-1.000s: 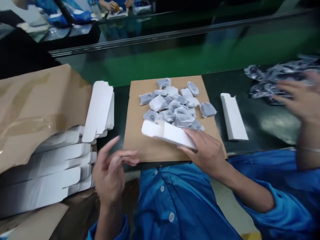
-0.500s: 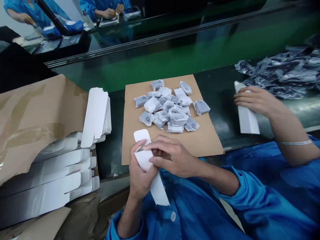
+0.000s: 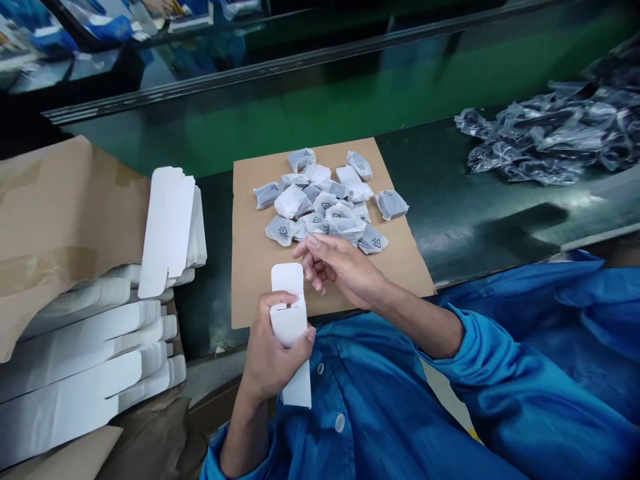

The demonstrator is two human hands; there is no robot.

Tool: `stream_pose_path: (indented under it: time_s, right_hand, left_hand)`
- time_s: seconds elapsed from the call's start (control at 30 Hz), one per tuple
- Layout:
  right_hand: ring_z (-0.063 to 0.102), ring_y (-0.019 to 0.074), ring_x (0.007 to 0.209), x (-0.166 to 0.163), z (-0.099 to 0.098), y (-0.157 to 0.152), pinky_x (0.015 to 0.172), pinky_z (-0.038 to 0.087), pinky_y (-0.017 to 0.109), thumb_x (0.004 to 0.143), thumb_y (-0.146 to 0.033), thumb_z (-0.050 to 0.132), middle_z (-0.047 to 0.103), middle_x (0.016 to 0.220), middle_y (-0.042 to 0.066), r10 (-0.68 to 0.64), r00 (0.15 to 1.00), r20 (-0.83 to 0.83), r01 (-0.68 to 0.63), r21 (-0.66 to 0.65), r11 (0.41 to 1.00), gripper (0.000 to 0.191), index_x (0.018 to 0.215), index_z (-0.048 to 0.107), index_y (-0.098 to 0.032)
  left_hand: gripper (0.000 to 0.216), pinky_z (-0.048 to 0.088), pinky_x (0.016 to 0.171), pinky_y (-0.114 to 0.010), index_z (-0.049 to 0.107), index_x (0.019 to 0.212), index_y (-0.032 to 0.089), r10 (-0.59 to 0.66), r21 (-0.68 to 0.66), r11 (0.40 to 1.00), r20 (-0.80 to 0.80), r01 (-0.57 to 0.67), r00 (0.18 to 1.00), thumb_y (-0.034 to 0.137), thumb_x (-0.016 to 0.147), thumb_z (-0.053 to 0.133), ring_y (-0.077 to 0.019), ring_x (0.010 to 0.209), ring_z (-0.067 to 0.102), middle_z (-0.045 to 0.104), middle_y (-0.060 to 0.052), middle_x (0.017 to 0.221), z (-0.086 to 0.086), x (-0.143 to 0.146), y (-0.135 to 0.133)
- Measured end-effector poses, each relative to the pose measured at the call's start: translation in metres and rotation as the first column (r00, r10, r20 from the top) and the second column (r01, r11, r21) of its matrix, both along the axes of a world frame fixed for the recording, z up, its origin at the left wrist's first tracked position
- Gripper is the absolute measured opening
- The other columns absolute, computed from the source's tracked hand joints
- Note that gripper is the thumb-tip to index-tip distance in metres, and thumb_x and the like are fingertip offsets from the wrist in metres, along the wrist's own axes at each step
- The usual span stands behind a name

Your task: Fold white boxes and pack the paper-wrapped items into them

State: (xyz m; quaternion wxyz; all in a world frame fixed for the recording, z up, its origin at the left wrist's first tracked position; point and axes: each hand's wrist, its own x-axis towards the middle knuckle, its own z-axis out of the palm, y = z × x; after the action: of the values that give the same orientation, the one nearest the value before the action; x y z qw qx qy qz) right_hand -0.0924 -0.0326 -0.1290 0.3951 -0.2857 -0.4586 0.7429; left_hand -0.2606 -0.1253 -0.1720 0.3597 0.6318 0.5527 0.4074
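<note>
A narrow white carton (image 3: 290, 323) stands tilted in my left hand (image 3: 275, 353), whose fingers and thumb wrap round its sides. Its long end flap sticks up at the far end. My right hand (image 3: 340, 267) is off the carton, over the front edge of a pile of small items in frosted plastic bags (image 3: 327, 200). Its fingers are loosely bent and apart, and I see nothing held in them. The bagged items lie on a flat sheet of brown cardboard (image 3: 250, 280), several with a printed triangle mark.
At the left, flat white cartons (image 3: 170, 220) lie stacked beside and inside a large brown cardboard box (image 3: 75, 207). Clear-bagged dark items (image 3: 545, 133) are heaped on the dark green bench (image 3: 465, 220) at the right. Another person's blue sleeve (image 3: 590, 293) is close on my right.
My right hand has left the carton and moved up toward the bagged pile. The carton is more upright in my left hand. The neighbouring person's hand and white carton have gone from view.
</note>
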Motion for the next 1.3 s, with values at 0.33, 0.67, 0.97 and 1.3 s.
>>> stream_pose_path:
  time_s: [0.33, 0.67, 0.97, 1.3]
  right_hand:
    - [0.058, 0.0110, 0.080, 0.007, 0.004, -0.007, 0.068, 0.045, 0.022, 0.081, -0.029, 0.074, 0.068, 0.091, 0.001, 0.063, 0.958, 0.278, -0.173, 0.392, 0.904, 0.020, 0.098, 0.073, -0.018]
    - [0.060, 0.0103, 0.074, 0.008, -0.009, -0.006, 0.066, 0.047, 0.020, 0.080, -0.034, 0.075, 0.069, 0.083, 0.002, 0.251, 0.957, 0.142, -0.268, 0.113, 0.957, 0.025, 0.093, 0.073, -0.013]
    - [0.055, 0.0083, 0.065, 0.006, -0.018, -0.011, 0.057, 0.045, 0.019, 0.081, -0.033, 0.075, 0.064, 0.076, 0.000, 0.287, 0.944, 0.160, -0.294, 0.023, 0.955, 0.024, 0.094, 0.071, -0.013]
    - [0.054, 0.0076, 0.059, -0.004, -0.022, 0.011, 0.049, 0.043, 0.017, 0.084, -0.036, 0.071, 0.059, 0.065, -0.002, 0.290, 0.920, 0.265, -0.320, 0.077, 0.944, 0.027, 0.092, 0.069, -0.011]
  left_hand:
    - [0.060, 0.054, 0.067, -0.029, 0.041, 0.123, 0.020, 0.211, 0.365, 0.923, -0.223, -0.119, 0.952, 0.028, 0.072, 0.072, -0.0206, 0.089, 0.066, 0.059, -0.007, 0.107, -0.002, 0.018, 0.002]
    - [0.047, 0.055, 0.081, -0.034, 0.052, 0.118, 0.023, 0.224, 0.305, 0.934, -0.102, -0.184, 0.969, 0.028, 0.076, 0.074, -0.0216, 0.099, 0.062, 0.055, -0.007, 0.111, -0.013, 0.020, -0.012]
    - [0.069, 0.055, 0.074, -0.026, 0.042, 0.130, 0.023, 0.319, 0.358, 0.878, 0.057, -0.317, 0.946, 0.023, 0.071, 0.077, -0.0178, 0.098, 0.063, 0.053, -0.006, 0.116, -0.040, 0.036, -0.020]
    - [0.050, 0.053, 0.088, -0.037, 0.052, 0.119, 0.022, 0.324, 0.324, 0.908, -0.137, -0.267, 0.936, 0.024, 0.074, 0.073, -0.0233, 0.107, 0.060, 0.056, -0.007, 0.113, -0.024, 0.019, -0.011]
